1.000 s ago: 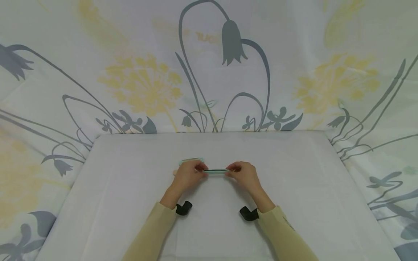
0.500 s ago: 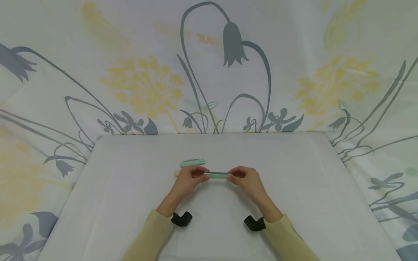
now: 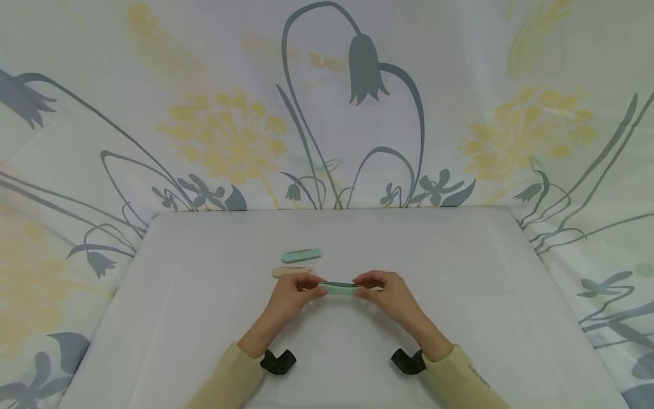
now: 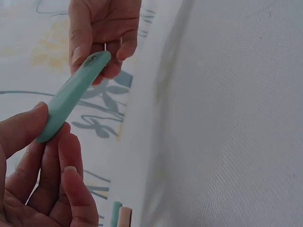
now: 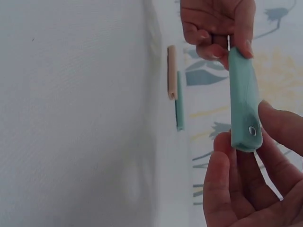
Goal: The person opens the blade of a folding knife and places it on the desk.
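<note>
Both hands hold a slim mint-green folding tool (image 3: pixel 339 290) by its ends, level above the white table. It has rounded ends, a dark strip along its upper edge and a metal rivet near the right end; its exact kind cannot be told. My left hand (image 3: pixel 290 298) pinches the left end between thumb and fingers. The right end is pinched by my right hand (image 3: pixel 389 292), thumb on the near side in the right wrist view. Beyond the left hand lie a similar mint tool (image 3: pixel 301 255) and a beige one (image 3: pixel 288 272), partly covered by the left fingers.
The white table (image 3: pixel 434 244) reaches back to a flower-printed curtain (image 3: pixel 327 125), which also hangs at both sides. Black wrist-worn pieces (image 3: pixel 278 362) stick out from both pale yellow sleeves (image 3: pixel 227 378).
Both hands have come nearer the body, bringing the mint folding tool along between them. More of the two tools lying behind shows now. The grip at both ends stays.
</note>
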`<state>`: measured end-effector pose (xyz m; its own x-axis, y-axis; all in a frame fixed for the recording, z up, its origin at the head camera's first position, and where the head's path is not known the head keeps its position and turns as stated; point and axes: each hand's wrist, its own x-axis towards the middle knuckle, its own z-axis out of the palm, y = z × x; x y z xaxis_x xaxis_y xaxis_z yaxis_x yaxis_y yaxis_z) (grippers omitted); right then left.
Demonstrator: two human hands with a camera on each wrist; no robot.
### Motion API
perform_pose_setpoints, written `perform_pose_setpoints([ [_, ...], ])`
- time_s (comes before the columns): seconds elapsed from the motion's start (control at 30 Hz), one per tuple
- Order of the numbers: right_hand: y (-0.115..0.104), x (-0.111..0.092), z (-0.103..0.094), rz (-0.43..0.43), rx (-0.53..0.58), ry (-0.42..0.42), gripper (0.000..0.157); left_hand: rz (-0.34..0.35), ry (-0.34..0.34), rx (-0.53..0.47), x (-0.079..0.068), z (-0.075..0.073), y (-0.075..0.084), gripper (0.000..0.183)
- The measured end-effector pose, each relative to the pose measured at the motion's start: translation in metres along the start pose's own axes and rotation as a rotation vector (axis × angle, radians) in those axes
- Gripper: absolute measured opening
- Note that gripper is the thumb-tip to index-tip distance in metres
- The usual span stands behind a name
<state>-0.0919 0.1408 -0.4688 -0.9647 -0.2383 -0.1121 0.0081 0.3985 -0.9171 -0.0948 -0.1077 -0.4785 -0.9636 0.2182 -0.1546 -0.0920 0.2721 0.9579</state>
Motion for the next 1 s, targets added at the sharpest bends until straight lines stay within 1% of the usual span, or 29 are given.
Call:
perform_pose_setpoints([
  [0.1, -0.004, 0.000, 0.003, -0.063, 0.014, -0.037, 0.029, 0.007, -0.003, -0.002, -0.004, 0.001, 0.003, 0.015],
  [0.2, -0.008, 0.001, 0.008, -0.101, 0.016, -0.058, 0.032, 0.024, -0.010, 0.002, -0.008, 0.003, 0.006, 0.013],
  [0.3, -0.011, 0.001, 0.011, -0.111, 0.023, -0.066, 0.027, 0.053, -0.016, 0.007, -0.010, 0.005, 0.009, 0.013],
  [0.43, -0.013, 0.002, 0.016, -0.119, 0.048, -0.067, 0.019, 0.072, -0.016, 0.008, -0.011, 0.008, 0.011, 0.011],
  [0.53, -0.014, 0.002, 0.019, -0.117, 0.064, -0.049, 0.015, 0.075, -0.014, 0.008, -0.011, 0.009, 0.011, 0.010],
  [0.7, -0.018, -0.001, 0.025, -0.102, 0.059, 0.020, 0.008, 0.075, -0.002, 0.004, -0.011, 0.010, 0.011, 0.013],
  [0.87, -0.019, -0.003, 0.028, -0.095, 0.058, 0.068, 0.007, 0.061, 0.004, -0.006, -0.011, 0.012, 0.013, 0.014],
  [0.93, -0.019, -0.003, 0.029, -0.097, 0.059, 0.083, 0.007, 0.056, 0.003, -0.010, -0.011, 0.013, 0.015, 0.014],
  [1.0, -0.018, -0.004, 0.030, -0.106, 0.054, 0.100, 0.007, 0.055, -0.002, -0.015, -0.014, 0.013, 0.021, 0.014],
])
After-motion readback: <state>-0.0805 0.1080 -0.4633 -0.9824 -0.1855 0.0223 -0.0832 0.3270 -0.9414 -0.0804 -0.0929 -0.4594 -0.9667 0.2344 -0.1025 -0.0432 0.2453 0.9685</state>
